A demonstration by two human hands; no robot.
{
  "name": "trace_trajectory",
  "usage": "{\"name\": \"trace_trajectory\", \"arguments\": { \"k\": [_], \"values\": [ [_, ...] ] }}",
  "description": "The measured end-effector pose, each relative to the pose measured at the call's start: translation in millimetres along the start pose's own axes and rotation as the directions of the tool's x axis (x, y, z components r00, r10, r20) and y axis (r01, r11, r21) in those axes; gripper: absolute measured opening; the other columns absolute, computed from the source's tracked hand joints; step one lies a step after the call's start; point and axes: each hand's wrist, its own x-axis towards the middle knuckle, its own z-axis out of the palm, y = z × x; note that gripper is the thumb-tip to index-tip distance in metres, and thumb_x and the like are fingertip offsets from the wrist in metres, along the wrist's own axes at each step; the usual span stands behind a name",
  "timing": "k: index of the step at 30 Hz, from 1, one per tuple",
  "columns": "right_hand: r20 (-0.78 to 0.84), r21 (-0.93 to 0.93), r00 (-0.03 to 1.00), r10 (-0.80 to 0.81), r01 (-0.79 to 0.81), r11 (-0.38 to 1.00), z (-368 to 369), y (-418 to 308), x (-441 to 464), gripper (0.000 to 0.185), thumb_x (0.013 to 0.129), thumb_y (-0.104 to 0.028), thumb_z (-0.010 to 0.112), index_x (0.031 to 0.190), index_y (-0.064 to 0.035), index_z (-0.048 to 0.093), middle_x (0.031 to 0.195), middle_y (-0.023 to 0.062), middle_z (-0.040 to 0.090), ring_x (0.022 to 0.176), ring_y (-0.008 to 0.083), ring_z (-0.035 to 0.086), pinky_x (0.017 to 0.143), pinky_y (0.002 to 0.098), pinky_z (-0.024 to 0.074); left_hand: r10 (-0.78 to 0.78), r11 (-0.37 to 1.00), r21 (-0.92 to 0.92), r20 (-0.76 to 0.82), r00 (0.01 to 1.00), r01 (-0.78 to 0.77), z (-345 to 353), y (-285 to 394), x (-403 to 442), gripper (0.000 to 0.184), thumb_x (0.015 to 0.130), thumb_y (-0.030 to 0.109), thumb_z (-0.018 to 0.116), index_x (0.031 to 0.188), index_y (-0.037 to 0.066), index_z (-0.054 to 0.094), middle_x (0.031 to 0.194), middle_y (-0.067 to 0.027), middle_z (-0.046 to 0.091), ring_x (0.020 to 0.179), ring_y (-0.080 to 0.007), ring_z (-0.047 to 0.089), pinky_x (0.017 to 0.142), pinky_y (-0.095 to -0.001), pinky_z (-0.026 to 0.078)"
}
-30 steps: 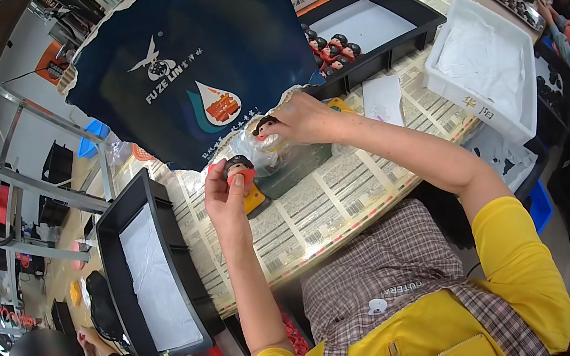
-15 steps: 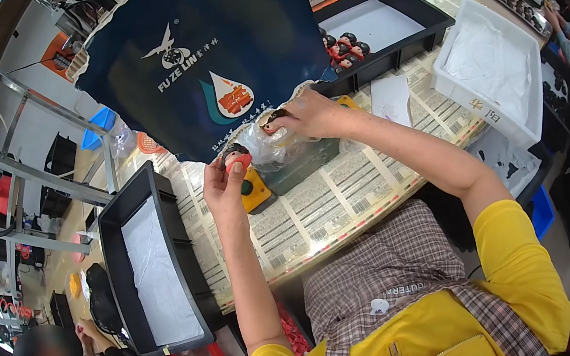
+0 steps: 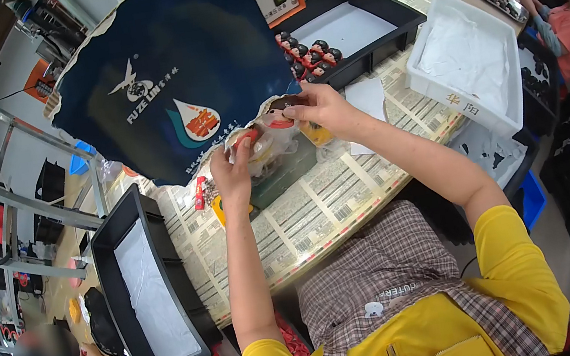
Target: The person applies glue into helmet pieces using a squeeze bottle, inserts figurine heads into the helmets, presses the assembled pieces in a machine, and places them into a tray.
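My left hand pinches a small red figurine part between thumb and fingers. To its right, my right hand grips a small dark-haired figurine head with a pale face and some red on it. The two pieces are close together but look apart. Both hands work at the torn lower edge of a dark blue cardboard sheet. Clear plastic wrap lies beneath them, over a green machine base. A yellow housing shows by my left wrist.
Several finished-looking figurines sit at the near end of a black tray. A white tray stands at right, another black tray at left. Metal shelving rises at left. Other people sit on both sides.
My hands have come closer together, bringing the red part nearer the head. The head in my right hand has turned to show its face. The camera view has shifted slightly.
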Motion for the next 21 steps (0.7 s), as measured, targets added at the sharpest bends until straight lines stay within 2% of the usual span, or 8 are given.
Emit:
{"name": "trace_trajectory", "arguments": {
  "k": [1,2,4,9,11,16,19,21],
  "values": [
    [-0.017,-0.022,0.999,0.031,-0.032,0.999,-5,-8,-4,0.037,0.088,-0.012,0.063,0.12,0.0035,0.056,0.104,0.0067,0.064,0.087,0.0107,0.059,0.079,0.0255,0.0473,0.011,0.997,0.07,0.005,1.0,-0.011,4,-10,0,0.028,0.086,0.021,0.069,0.084,-0.005,0.059,0.079,-0.0113,0.062,0.073,-0.0127,0.051,0.065,-0.0302,0.043],
    [-0.021,-0.008,1.0,0.017,-0.018,1.0,-11,-15,-6,0.039,0.088,-0.014,0.063,0.122,0.0041,0.055,0.101,0.0077,0.064,0.084,0.0106,0.059,0.077,0.0252,0.048,-0.102,0.992,0.081,0.068,0.992,0.096,4,10,-6,0.03,0.089,0.013,0.065,0.113,-0.003,0.058,0.103,-0.0077,0.064,0.095,-0.0121,0.056,0.088,-0.0252,0.042],
    [-0.028,0.02,1.0,-0.012,0.012,1.0,-23,-25,-8,0.044,0.088,-0.016,0.064,0.124,0.0052,0.053,0.096,0.0096,0.065,0.078,0.0102,0.06,0.071,0.0246,0.0494,-0.117,0.982,0.156,0.074,0.99,0.105,2,31,-11,0.032,0.089,0.013,0.064,0.115,-0.003,0.057,0.103,-0.0081,0.064,0.096,-0.0133,0.056,0.09,-0.0273,0.042],
    [-0.137,-0.288,0.986,-0.093,0.05,0.956,-96,-40,39,0.046,0.086,-0.02,0.066,0.122,0.0059,0.054,0.09,0.0078,0.064,0.074,0.0105,0.062,0.066,0.023,0.0509,-0.048,0.975,0.22,0.116,0.992,0.021,-1,49,-20,0.036,0.09,0.014,0.061,0.121,-0.004,0.055,0.122,-0.0146,0.058,0.114,-0.0224,0.053,0.1,-0.0317,0.038],
    [-0.241,-0.438,0.969,-0.058,-0.055,0.897,-137,-24,80,0.048,0.085,-0.022,0.068,0.121,0.0068,0.054,0.095,0.0133,0.066,0.075,0.0149,0.067,0.063,0.026,0.0544,-0.07,0.968,0.248,0.124,0.99,0.037,1,54,-20,0.035,0.091,0.014,0.061,0.121,-0.005,0.055,0.119,-0.0147,0.059,0.112,-0.0228,0.054,0.099,-0.0323,0.038],
    [-0.372,-0.639,0.922,0.11,-0.341,0.689,-185,13,155,0.039,0.075,-0.026,0.072,0.096,0.0063,0.065,0.08,0.019,0.068,0.076,0.0234,0.069,0.064,0.0317,0.0555,-0.012,0.917,0.398,0.102,0.995,-0.029,3,49,-25,0.032,0.091,0.012,0.058,0.118,-0.006,0.054,0.113,-0.0177,0.059,0.105,-0.028,0.056,0.094,-0.0349,0.041],
    [-0.319,-0.857,0.945,-0.075,-0.254,0.448,-202,49,190,0.031,0.07,-0.024,0.069,0.084,0.0041,0.068,0.08,0.0236,0.067,0.08,0.0323,0.068,0.068,0.0384,0.0548,0.047,0.868,0.488,0.095,0.994,-0.088,2,43,-31,0.027,0.09,0.009,0.057,0.113,-0.006,0.055,0.105,-0.0181,0.058,0.097,-0.0315,0.055,0.089,-0.0368,0.042],
    [-0.352,-0.863,0.936,0.008,-0.328,0.384,-207,71,212,0.033,0.067,-0.025,0.069,0.085,0.0031,0.069,0.086,0.0246,0.067,0.084,0.0369,0.066,0.072,0.041,0.0535,0.111,0.834,0.535,0.074,0.991,-0.133,2,43,-37,0.025,0.089,0.008,0.056,0.11,-0.007,0.055,0.1,-0.0179,0.056,0.092,-0.0326,0.055,0.085,-0.0377,0.042]
  ]
}}
